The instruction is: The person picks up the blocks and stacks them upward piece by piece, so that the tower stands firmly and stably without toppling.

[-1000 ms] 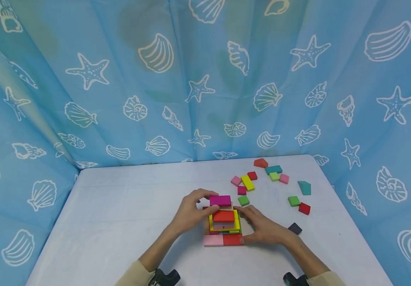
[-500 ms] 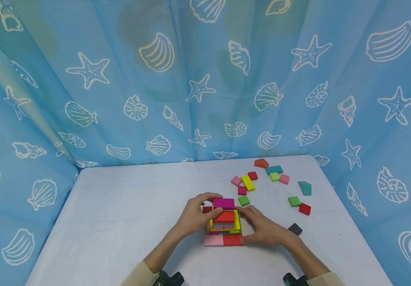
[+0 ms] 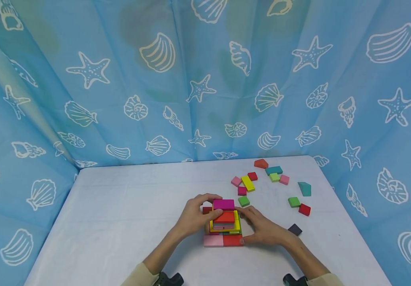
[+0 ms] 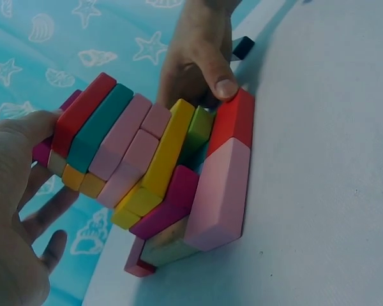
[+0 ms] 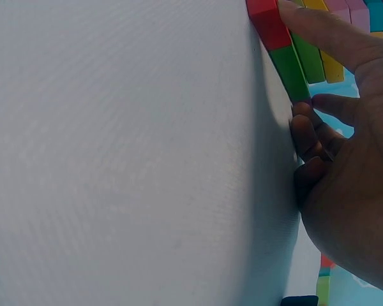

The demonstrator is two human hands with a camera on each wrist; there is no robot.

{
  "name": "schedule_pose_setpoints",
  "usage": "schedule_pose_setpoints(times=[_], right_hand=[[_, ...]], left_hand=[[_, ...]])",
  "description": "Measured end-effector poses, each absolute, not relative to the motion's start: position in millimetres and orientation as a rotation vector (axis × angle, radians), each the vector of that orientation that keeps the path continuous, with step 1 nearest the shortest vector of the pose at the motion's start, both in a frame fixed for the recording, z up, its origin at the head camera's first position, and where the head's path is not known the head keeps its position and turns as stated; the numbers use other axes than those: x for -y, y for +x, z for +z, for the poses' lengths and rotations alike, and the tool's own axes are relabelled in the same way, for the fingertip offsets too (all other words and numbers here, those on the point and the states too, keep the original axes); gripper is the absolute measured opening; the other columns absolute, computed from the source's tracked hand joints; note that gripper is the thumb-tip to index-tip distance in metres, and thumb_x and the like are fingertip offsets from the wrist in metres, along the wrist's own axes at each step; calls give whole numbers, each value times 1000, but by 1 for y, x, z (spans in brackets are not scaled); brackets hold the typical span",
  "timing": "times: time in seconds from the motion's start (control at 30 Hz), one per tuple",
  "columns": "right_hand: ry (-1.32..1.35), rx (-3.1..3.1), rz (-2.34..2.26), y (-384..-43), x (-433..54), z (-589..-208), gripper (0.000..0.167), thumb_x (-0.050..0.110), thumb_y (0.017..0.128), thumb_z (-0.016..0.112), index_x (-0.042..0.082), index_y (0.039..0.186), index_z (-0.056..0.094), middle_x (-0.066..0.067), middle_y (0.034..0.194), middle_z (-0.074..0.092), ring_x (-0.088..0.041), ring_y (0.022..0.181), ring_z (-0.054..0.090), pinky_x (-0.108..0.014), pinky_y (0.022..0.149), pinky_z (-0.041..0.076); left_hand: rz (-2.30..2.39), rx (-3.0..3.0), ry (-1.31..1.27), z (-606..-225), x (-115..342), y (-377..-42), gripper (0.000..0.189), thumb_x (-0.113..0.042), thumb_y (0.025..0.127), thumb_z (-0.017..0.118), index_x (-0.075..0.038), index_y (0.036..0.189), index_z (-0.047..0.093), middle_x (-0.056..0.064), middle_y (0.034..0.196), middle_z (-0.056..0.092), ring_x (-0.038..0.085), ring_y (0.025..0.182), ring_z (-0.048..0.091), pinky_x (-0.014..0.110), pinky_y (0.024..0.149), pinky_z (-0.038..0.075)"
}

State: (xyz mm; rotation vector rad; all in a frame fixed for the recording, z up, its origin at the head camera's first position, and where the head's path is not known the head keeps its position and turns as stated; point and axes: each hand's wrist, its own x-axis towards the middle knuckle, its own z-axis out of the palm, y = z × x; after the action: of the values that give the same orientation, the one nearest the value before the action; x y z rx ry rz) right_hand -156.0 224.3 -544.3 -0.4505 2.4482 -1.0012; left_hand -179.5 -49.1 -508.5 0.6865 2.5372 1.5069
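Note:
A layered stack of coloured toy blocks (image 3: 223,227) stands on the white table; red (image 4: 233,121) and pink (image 4: 220,191) blocks form its front base. At its top, my left hand (image 3: 195,214) pinches a magenta block (image 3: 224,204), thumb in front and index finger behind. The thumb also lies by the upper red block (image 3: 224,217). My right hand (image 3: 262,228) holds the stack's right side low down, its thumb on the end of the front red block (image 5: 269,25) and its index finger at the far end of a green block (image 5: 290,73). The stack's back is mostly hidden.
Loose blocks lie behind and right of the stack, among them a yellow block (image 3: 248,183), a green block (image 3: 243,201), a teal block (image 3: 304,189) and a red block (image 3: 304,209). A black block (image 3: 295,229) sits by my right wrist. A blue shell-print curtain (image 3: 205,99) surrounds the table.
My left hand and the magenta block have shifted slightly right and toward me, mostly in the first half second. My right hand has stayed put on the stack.

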Motion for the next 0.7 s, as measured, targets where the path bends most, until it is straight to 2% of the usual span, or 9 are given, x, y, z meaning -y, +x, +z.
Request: schedule_pose_setpoints(times=[0.43,0.6,0.7], right_hand=[[-431,-2464,-988,-156,-224,-544,102,40,71,90,27,155,34,-7,149,39,-31,140,39,-53,100,50],[-431,-2461,-988,-156,-225,-544,103,40,71,90,28,156,33,-7,150,38,-31,141,38,-51,99,51],[-426,-2454,-978,-157,-225,-544,103,41,71,89,29,156,32,-6,150,38,-30,140,38,-49,98,52]], left_hand=[[1488,-2536,723,-506,54,-181,49,-42,89,76,-30,134,62,-10,124,65,15,121,56,58,104,44],[1452,-2543,675,-517,73,-180,61,-47,88,74,-27,143,55,-8,136,61,17,126,54,58,104,43],[1225,-2609,704,-533,88,-177,78,-53,82,78,-24,149,49,-5,145,55,23,135,48,60,107,40]])
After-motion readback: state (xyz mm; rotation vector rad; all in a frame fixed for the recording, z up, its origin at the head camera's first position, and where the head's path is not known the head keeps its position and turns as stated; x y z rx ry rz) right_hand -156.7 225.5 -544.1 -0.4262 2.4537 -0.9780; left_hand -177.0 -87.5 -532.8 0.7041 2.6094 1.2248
